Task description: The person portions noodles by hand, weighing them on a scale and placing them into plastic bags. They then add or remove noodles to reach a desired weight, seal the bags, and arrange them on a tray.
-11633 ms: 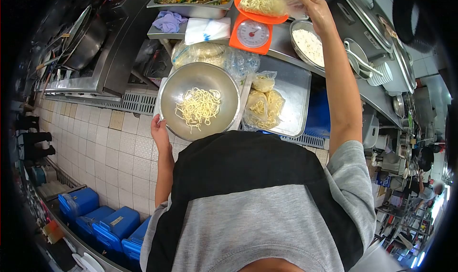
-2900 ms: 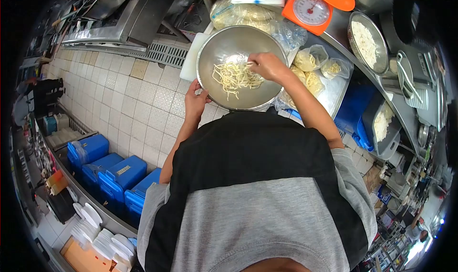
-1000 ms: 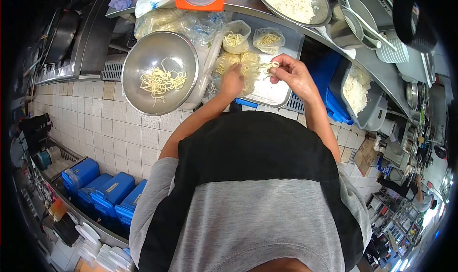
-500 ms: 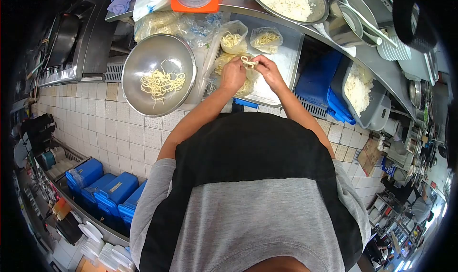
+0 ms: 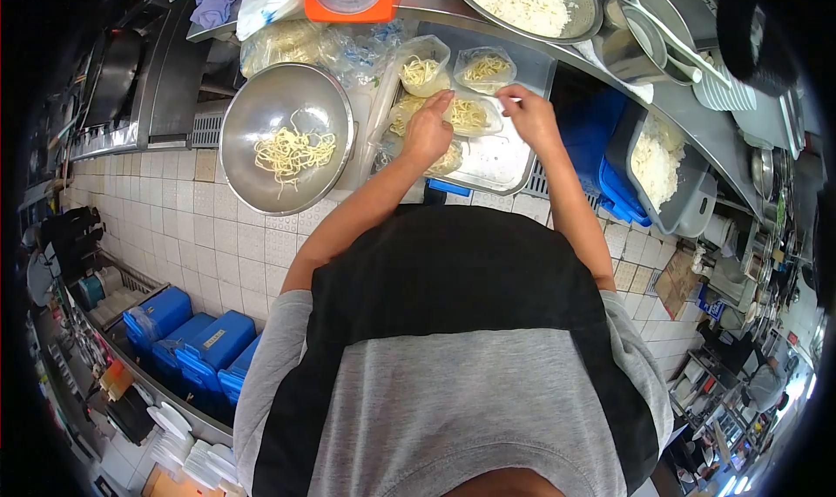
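A clear plastic bag of noodles (image 5: 471, 115) lies over the metal tray, between my two hands. My left hand (image 5: 428, 131) has its fingers closed at the bag's left edge. At the upper right edge, my right hand (image 5: 529, 116) has thumb and fingers pinched together on the plastic; the exact contact is small. Just beyond them stand two more bags of noodles, a left bag (image 5: 423, 72) and a right bag (image 5: 485, 68). Further bagged noodles are partly hidden under my left hand and wrist. To the left, a large steel bowl (image 5: 239, 131) holds loose noodles (image 5: 294, 153).
The metal tray (image 5: 496, 164) lies in front of me. An orange scale (image 5: 389, 2) is at the back. A colander (image 5: 589, 18) of rice, steel pots (image 5: 629, 54) and a tub of rice (image 5: 655, 168) are on the right. Blue bins (image 5: 213, 349) stand at lower left.
My hands were together at a pale loop above the bags. My right hand has moved right, away from my left, and the noodle bag between them is now exposed.
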{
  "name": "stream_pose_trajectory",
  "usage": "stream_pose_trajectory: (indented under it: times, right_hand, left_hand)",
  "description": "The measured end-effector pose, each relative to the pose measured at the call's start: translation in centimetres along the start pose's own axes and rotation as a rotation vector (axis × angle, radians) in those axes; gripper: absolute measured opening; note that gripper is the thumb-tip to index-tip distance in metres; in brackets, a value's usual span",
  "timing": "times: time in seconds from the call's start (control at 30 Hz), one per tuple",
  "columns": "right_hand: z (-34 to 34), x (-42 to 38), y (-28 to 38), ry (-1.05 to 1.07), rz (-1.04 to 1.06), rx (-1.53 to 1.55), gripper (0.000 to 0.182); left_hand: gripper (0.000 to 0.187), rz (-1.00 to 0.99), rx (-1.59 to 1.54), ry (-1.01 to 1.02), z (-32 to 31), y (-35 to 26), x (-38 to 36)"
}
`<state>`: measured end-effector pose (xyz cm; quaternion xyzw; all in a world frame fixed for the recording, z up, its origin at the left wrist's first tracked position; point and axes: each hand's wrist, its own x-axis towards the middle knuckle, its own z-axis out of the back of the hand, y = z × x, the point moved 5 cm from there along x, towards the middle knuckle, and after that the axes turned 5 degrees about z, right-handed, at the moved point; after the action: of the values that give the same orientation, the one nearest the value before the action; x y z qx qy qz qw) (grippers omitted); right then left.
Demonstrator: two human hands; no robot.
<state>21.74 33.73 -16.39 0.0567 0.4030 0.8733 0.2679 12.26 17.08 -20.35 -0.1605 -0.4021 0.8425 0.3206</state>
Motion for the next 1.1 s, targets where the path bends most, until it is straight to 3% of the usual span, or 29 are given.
stream_pose_trajectory:
  times: [0.07,0.13,0.2,0.27,0.4,0.5,0.6,0.67,0.7,0.77,0.8,0.87,0.9,1.03,1.1]
  right_hand:
    - [0.0,0.2,-3.8,-0.069,-0.11,0.072,0.018]
    - [-3.1,1.0,-9.8,0.097,-0.045,-0.271,0.019]
    - [-6.8,0.2,-13.0,0.38,-0.123,-0.441,0.038]
    - [-8.6,-0.9,-12.7,0.265,-0.164,-0.409,0.051]
    - [-13.1,-2.9,-14.1,0.263,-0.103,-0.572,0.02]
    - [-13.3,-4.5,-15.8,0.204,-0.08,-0.561,0.016]
    - [-10.2,-5.9,-15.5,0.194,-0.068,-0.332,0.012]
    - [-6.3,-7.1,-13.1,0.145,-0.216,0.071,0.008]
    - [-4.5,-7.7,-11.4,0.146,-0.212,0.068,0.008]
    - [-1.8,-8.7,-8.0,0.114,-0.235,0.415,0.007]
    - [-1.5,-8.7,-6.6,0.125,-0.227,0.415,0.007]
    - [-1.4,-7.7,-3.7,-0.004,-0.126,0.703,0.008]
    - [-2.3,-6.8,-2.9,0.008,-0.113,0.679,0.007]
    - [-6.0,-2.2,-1.9,0.028,-0.002,0.046,0.022]
    - [-7.5,-0.6,-3.7,0.161,0.129,-0.318,0.021]
  left_hand:
    - [0.054,-0.017,-0.003,0.041,-0.1,-0.1,0.0]
    - [0.055,-0.016,-0.014,0.079,0.0,-0.7,0.0]
    - [0.057,-0.013,-0.022,0.112,-0.1,-1.0,0.0]
    - [0.057,-0.061,-0.027,0.131,-0.3,-1.3,-0.1]
    - [0.058,-0.046,-0.026,0.166,-0.3,-1.9,-0.4]
    - [0.058,-0.027,-0.011,0.216,-0.8,-2.2,-0.3]
    - [0.06,-0.088,-0.022,0.229,-1.3,-3.2,-0.3]
    - [0.062,-0.117,-0.059,0.218,-1.8,-3.2,-0.3]
    - [0.062,-0.117,-0.061,0.213,-2.1,-3.1,-0.2]
    - [0.062,-0.166,-0.08,0.207,-2.5,-3.2,-0.4]
    - [0.062,-0.159,-0.077,0.197,-2.7,-3.4,-0.6]
    - [0.062,-0.175,-0.097,0.217,-3.1,-4.0,-0.8]
    - [0.059,-0.162,-0.089,0.218,-3.5,-4.0,-1.0]
    - [0.049,-0.089,-0.106,0.165,-3.5,-3.3,-1.2]
    - [0.049,-0.073,-0.098,0.128,-3.0,-2.2,-1.1]
